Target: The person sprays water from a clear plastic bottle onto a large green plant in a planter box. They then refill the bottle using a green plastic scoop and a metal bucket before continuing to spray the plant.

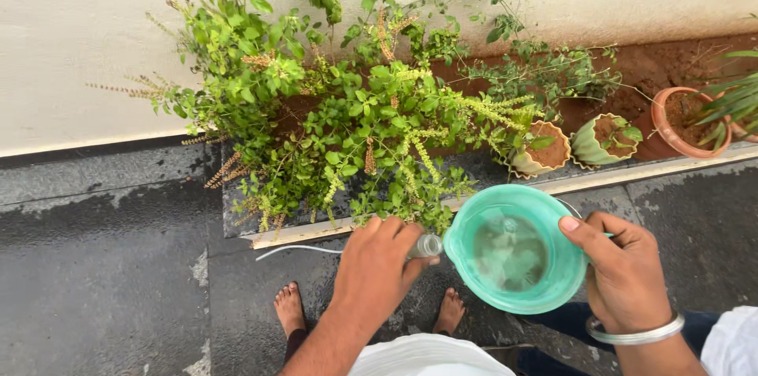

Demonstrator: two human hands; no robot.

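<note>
Your left hand (377, 269) is wrapped around a small clear bottle (426, 246). Its grip is closed on the bottle, and the bottle's mouth points at the rim of the green mug (553, 281). Your right hand (624, 273) holds the green mug from its far side, with the thumb over the rim. That grip is closed on the mug too. The mug has cloudy water in it.

The mug sits in the air just in front of the big leafy plant (347, 123). The bottle is just beside the mug, on the side away from your right hand. A thin white hose (296, 250) lies on the wet floor (103, 265) near the bottle. Three small pots (545, 151) with brown soil stand past the mug, next to the big plant.

It looks like you are at the mixing step, with the bottle tipped toward the water. For the next move, you need to hold the mug level so it does not spill. Keep the bottle's mouth over the mug's rim.
</note>
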